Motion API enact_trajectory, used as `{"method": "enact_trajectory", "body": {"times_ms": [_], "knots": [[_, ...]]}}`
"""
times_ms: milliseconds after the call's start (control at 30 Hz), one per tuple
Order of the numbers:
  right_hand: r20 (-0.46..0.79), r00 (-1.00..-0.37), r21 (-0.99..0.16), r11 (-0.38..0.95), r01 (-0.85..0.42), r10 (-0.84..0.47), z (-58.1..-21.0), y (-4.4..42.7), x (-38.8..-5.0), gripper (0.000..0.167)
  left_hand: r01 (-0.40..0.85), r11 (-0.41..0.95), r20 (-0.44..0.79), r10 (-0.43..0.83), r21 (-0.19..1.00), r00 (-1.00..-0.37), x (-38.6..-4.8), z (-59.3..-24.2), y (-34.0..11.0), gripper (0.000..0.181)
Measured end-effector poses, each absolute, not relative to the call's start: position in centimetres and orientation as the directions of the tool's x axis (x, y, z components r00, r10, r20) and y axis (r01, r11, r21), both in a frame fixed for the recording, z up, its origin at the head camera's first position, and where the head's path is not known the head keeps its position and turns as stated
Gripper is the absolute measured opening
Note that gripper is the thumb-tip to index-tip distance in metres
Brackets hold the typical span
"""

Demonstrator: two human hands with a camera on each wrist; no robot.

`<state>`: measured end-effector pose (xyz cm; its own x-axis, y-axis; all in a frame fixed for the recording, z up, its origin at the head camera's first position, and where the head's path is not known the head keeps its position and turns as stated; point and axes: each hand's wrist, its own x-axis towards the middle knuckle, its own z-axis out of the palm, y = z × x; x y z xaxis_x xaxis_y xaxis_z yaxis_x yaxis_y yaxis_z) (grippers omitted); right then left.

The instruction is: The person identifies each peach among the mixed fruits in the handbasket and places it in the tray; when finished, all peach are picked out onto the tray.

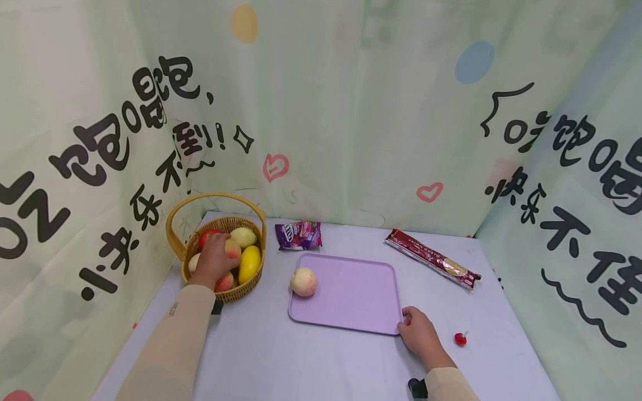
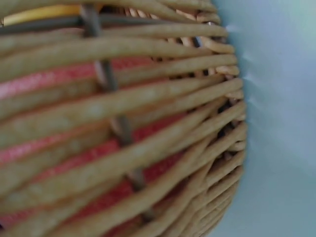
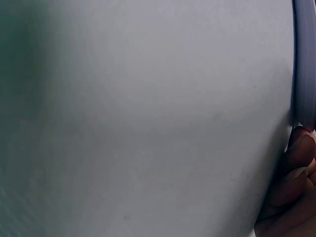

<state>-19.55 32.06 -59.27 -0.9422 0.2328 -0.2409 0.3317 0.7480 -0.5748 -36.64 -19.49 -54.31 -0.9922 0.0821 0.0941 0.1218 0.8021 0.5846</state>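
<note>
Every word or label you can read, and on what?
"PRIMO GUSTO" on the red packet.
"吃饱喝饱," on the backdrop, left.
"快乐不…!" backdrop, left.
"吃饱喝", backdrop, right.
"快乐不", backdrop, right.
Purple packet, sleeve mark, other characters: unreadable.

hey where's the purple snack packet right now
In the head view, the purple snack packet lies on the table left of centre, just right of the basket and behind the tray.
</note>
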Motion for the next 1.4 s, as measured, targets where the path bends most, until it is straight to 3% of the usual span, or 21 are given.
{"method": "enact_trajectory", "body": {"times_ms": [567,1067,1400], "knots": [[-0.274,-0.93,-0.567,0.74,0.362,0.245,-59.1,31.8,-19.6,0.041,0.153,0.749,0.129,0.091,0.645,-0.988,-36.2,-54.5,-20.0,0.073],[-0.261,-0.937,-0.569,0.747,0.345,0.234,-59.2,32.1,-19.7,0.042,0.131,0.68,0.174,0.006,0.721,-0.985,-34.8,-53.4,-19.7,0.074],[-0.252,-0.939,-0.565,0.752,0.34,0.235,-59.2,31.9,-19.6,0.04,0.09,0.612,0.138,-0.032,0.786,-0.99,-33.6,-52.0,-19.2,0.078]]}}
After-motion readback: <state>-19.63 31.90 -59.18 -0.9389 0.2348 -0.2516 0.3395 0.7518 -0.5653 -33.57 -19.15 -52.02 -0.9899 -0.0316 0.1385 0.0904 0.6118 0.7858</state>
